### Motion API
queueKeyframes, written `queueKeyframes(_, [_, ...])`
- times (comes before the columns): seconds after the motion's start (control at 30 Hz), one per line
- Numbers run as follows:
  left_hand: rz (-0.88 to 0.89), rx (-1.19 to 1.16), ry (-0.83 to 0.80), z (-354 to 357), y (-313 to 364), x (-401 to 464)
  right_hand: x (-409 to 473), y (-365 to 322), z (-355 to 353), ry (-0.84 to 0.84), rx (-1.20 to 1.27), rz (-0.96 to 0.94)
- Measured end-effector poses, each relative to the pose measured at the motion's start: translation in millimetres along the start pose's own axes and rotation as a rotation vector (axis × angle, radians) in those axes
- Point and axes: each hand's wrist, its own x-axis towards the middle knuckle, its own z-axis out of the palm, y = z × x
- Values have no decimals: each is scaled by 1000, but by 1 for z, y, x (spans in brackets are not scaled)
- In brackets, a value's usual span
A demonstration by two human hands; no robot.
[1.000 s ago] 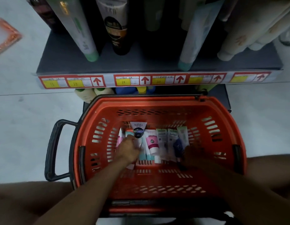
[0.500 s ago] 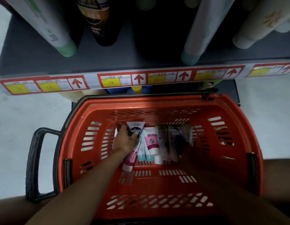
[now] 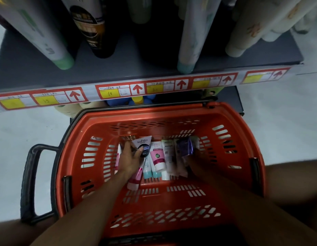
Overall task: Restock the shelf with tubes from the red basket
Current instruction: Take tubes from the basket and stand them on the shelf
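Basket: a red slotted plastic basket (image 3: 225, 174) with a black handle is set on the floor below the shelf edge, so tubes can be lifted straight up
Tubes: a row of white, pink and teal squeeze tubes (image 3: 158, 157) is laid flat against the basket's far wall, caps toward the person
Left hand: the left hand (image 3: 130, 159) is clenched round a white-and-black tube marked "softto" (image 3: 143, 145), at the left end of the row; a pink-capped tube (image 3: 134, 180) lies under the wrist, whether it is held cannot be told
Right hand: the right hand (image 3: 194, 158) is blurred and dark; a purple tube (image 3: 185, 147) appears to be grasped at the row's right end
Shelf: a dark grey shelf (image 3: 118, 61) with red arrow price labels (image 3: 136, 88) along its front edge carries large upright tubes; open gaps between them are judged the likely destination
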Motion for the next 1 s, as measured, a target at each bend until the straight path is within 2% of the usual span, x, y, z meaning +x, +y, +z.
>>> queueKeyframes(0.17, [-11,-102,-60,-13,10,-13,-10,-14,0,-65,506,167])
queueKeyframes(0.27, [10,-202,-86,-19,22,-33,-28,-24,-6,-126,604,149])
queueKeyframes(0.4, [4,-238,-59,-26,39,-56,-57,-38,-16,-277,575,41])
queueKeyframes(0.5, [-6,-271,-13,-36,54,-73,-77,-52,-24,-298,534,1])
queueKeyframes(0.7, [42,-304,113,-61,85,-104,-117,-71,-39,-173,592,-169])
queueKeyframes(0.87, [89,-450,72,-79,104,-136,-145,-79,-50,-68,601,-361])
queueKeyframes(1.0, [110,-434,88,-85,107,-160,-160,-71,-52,-17,453,-465])
